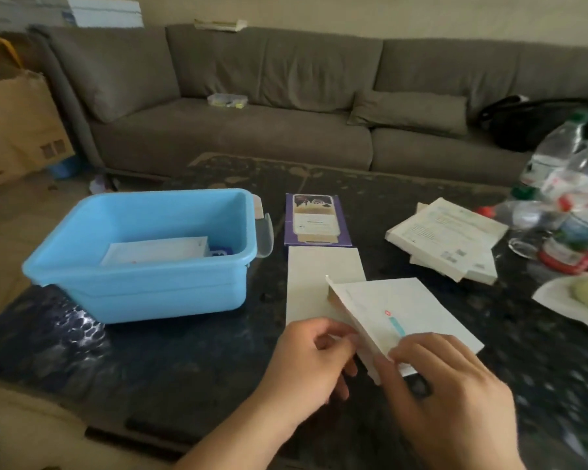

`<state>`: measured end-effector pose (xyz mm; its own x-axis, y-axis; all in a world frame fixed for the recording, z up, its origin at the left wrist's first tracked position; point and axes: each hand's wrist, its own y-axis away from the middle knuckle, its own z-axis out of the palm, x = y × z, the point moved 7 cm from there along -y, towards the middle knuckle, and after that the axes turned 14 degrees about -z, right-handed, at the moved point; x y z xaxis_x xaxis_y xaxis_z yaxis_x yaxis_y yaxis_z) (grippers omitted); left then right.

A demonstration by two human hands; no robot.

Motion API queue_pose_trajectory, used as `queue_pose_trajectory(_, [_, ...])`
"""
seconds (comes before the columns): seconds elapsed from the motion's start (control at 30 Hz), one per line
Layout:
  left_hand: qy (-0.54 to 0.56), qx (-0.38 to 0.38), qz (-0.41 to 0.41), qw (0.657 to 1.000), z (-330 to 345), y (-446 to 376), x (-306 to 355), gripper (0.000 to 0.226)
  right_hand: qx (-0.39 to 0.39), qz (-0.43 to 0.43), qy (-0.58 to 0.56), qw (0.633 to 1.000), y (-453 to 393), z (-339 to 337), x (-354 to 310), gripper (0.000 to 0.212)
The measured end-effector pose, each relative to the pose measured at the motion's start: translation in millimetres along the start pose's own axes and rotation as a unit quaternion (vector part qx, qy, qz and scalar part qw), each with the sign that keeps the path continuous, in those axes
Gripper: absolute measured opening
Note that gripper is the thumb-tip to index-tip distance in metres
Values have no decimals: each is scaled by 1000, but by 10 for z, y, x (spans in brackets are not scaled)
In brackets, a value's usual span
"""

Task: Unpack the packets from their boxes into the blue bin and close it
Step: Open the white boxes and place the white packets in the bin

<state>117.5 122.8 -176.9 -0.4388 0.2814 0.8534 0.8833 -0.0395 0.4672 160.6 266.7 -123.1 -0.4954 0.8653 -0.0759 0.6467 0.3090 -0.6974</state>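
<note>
Nearest the camera, at the front edge of the dark desk (184, 361), I see both hands on one flat white box (404, 317). My left hand (306, 364) has its fingers curled and pinches the box's near-left end; my right hand (445, 398) grips the near edge from the other side, thumb on top — the box is tilted, its left edge lifted. Under and just beyond that box lies a plain white sheet or packet (323, 283), flat on the desk; I cannot tell which it is.

Left of the box, well apart from it, stands the blue bin (143, 290), open, with no lid on it. A white packet (157, 251) lies on its floor, and something small and purple shows beside that packet.

Beyond the white sheet, to the right of the bin, a purple box (316, 220) lies flat. Right of the held box and further back, a stack of white boxes (448, 242) sits askew, with blurred plastic bottles (571, 198) past it at the desk's right edge — and a white plate (571, 300) with a pale round item nearer.

Behind everything runs a grey sofa (252, 96).
</note>
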Motion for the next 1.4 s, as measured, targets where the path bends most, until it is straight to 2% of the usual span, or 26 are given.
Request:
queue_pose_trajectory(0.23, [89,-69,-45,993,210,-72,58,18,59,34,-12,998,112,-107,151,28])
queue_pose_trajectory(0.37, [14,-35,-16,999,298,-99,117,18,83,31,-25,996,159,-142,158,29])
queue_pose_trajectory(0.67, [41,28,-13,999,354,-187,131,14,85,19,-27,996,230,-124,167,26])
queue_pose_trajectory(0.8, [30,-23,11,999,420,-100,203,13,93,35,-37,994,198,-184,234,29])
queue_pose_trajectory(0.93, [42,-69,-14,997,341,-10,181,13,103,50,-55,992,199,-186,291,31])
queue_pose_trajectory(1.07, [146,-109,-62,981,76,13,30,26,86,43,-52,994,192,-137,279,28])
queue_pose_trajectory(1.23, [346,-146,-102,921,-362,125,-191,42,24,3,-26,999,202,-6,184,30])
queue_pose_trajectory(1.33, [369,-149,-100,912,-613,204,-293,56,-69,-21,7,997,179,115,106,13])
queue_pose_trajectory(1.4, [378,-139,-93,910,-752,247,-312,68,-94,-34,2,995,142,95,61,8])
